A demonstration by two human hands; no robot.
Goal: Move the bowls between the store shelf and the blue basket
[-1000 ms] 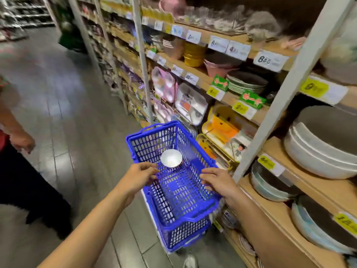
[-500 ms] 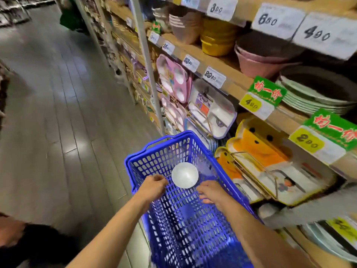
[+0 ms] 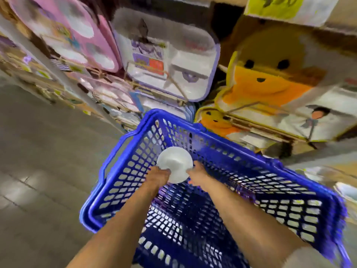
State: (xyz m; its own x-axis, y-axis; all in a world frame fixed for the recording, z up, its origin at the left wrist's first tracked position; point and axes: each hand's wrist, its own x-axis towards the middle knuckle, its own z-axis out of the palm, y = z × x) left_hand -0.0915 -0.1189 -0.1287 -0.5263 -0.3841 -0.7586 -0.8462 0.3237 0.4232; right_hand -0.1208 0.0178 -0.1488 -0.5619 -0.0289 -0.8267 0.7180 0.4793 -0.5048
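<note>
- Floor: grey, jointed, with pale patches of reflected light; it fills the left of my view.
- Store shelf: pale board at upper right, carrying a yellow price label.
- White upright: slants from upper left toward centre.
- Displayed goods, blurred on my feed: pink tray, lilac-rimmed white divided tray beside it, bear-faced orange tray at right, all propped upright.

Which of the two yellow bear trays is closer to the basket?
The lower bear tray, right behind the far rim of the blue basket; the other bear tray is higher up and further right.
</note>
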